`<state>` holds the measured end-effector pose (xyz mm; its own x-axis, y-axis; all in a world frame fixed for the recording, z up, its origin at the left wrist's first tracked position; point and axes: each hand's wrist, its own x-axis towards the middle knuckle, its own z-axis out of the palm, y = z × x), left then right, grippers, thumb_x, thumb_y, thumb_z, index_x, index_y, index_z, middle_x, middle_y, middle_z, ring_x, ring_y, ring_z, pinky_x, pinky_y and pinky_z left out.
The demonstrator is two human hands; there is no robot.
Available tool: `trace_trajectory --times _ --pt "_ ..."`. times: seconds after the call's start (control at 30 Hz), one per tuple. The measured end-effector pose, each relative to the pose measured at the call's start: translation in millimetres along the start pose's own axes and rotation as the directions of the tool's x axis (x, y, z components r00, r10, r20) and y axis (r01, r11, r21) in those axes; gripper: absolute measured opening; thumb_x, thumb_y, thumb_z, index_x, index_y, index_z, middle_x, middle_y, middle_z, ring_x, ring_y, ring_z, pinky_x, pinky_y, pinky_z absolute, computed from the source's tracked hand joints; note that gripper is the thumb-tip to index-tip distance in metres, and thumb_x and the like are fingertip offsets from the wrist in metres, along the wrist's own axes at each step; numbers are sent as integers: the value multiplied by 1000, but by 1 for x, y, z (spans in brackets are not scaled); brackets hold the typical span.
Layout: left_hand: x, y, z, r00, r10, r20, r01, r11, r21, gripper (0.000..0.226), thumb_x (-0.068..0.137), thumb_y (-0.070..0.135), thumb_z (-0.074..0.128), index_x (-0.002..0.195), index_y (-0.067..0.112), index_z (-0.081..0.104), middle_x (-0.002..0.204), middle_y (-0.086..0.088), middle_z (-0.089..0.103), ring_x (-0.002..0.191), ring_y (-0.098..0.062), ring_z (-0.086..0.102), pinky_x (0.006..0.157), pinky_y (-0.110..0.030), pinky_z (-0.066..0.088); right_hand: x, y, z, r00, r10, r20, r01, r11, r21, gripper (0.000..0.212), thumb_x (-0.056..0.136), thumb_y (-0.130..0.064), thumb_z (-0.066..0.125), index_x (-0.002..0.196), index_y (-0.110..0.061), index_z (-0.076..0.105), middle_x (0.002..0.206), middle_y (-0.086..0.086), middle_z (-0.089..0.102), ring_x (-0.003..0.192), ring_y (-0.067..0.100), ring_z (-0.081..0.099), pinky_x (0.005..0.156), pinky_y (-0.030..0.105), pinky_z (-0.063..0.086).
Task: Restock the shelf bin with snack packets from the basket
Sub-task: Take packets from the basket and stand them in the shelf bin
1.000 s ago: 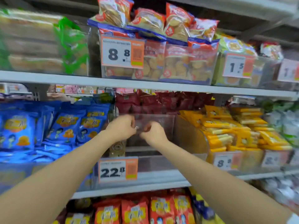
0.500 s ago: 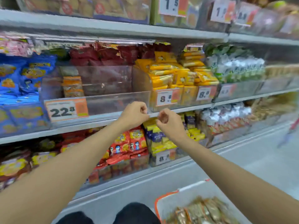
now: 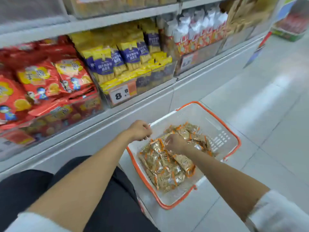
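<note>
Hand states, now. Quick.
Left hand: fingers curled, nothing visibly held, at the basket rim.
Right hand: fingers down among the snack packets; grip cannot be told.

I see the grey metal bottom shelf (image 3: 147, 101) bearing clear plastic bins (image 3: 150, 79) of red snack bags (image 3: 41, 77) and yellow-and-purple packets (image 3: 103, 66).

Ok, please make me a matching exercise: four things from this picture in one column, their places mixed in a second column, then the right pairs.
1. basket
2. gold snack packets
3. red packets
4. 8.8 price tag

A. on a bin front
B. on the floor
C. in the basket
D. shelf, far left

Pairs: 1-B, 2-C, 3-D, 4-A
</note>
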<state>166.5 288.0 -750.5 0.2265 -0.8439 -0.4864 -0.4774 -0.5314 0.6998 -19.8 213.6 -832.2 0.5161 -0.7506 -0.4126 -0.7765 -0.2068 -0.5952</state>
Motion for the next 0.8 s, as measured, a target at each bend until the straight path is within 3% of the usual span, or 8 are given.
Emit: trace_trajectory --times 0.1,0.2,0.37,0.43,0.53,0.63,0.73,0.8 --pt "14 -20 17 997 -70 40 69 998 11 13 88 6 60 76 5 66 77 -16 64 61 -20 53 49 -20 40 6 51 41 964 198 177 -158 963 -217 26 89 -16 62 113 -7 62 115 11 62 100 24 59 73 24 45" --pt "25 -24 20 996 -81 44 80 996 24 11 88 6 60 81 4 69 85 -19 68 65 -20 55 57 -24 45 5 85 86 887 354 296 -280 923 -264 66 92 -18 61 149 -6 28 145 16 45 125 30 50 89 30 45" --pt "32 -19 24 996 -36 79 35 999 20 13 90 7 59 93 0 70 77 -9 66 63 -17 55 57 -22 45 -24 84 136 735 439 517 -576 807 133 104 84 -34 74 155 -13 1 134 9 43 130 25 39 117 49 22" --pt "32 -20 26 994 -41 105 42 999 -3 12 89 5 60 93 -2 70 74 -6 65 67 -20 55 59 -25 46 -19 96 154 697 519 495 -686 683 249 109 74 -31 82 152 -22 7 135 9 47 132 29 40 115 49 26" --pt "34 -21 29 989 -41 139 40 999 7 14 89 6 60 94 -4 69 83 -13 64 70 -22 57 63 -29 47 -7 110 167 764 598 243 -642 741 194 108 78 -8 75 153 -16 -2 156 18 15 134 33 35 108 43 39" --pt "33 -22 31 987 -36 154 34 999 16 9 90 9 60 87 5 67 85 -12 62 63 -16 59 61 -25 49 -4 93 161 722 595 352 -688 670 278 106 87 -19 72 155 -15 -10 162 13 -1 145 36 20 115 45 30" --pt "31 -20 30 987 -24 157 22 1000 13 10 91 8 59 93 3 67 78 -9 65 62 -12 58 62 -25 49 -2 88 160 702 587 403 -689 702 178 61 96 -40 57 140 -2 38 141 17 45 116 29 56 88 30 54" --pt "32 -20 28 988 -24 150 26 1000 -5 12 90 8 60 97 2 68 81 -10 66 64 -13 59 62 -26 49 -7 90 151 655 593 468 -729 659 186 30 86 -24 72 85 0 55 73 8 60 56 15 52 46 20 43"
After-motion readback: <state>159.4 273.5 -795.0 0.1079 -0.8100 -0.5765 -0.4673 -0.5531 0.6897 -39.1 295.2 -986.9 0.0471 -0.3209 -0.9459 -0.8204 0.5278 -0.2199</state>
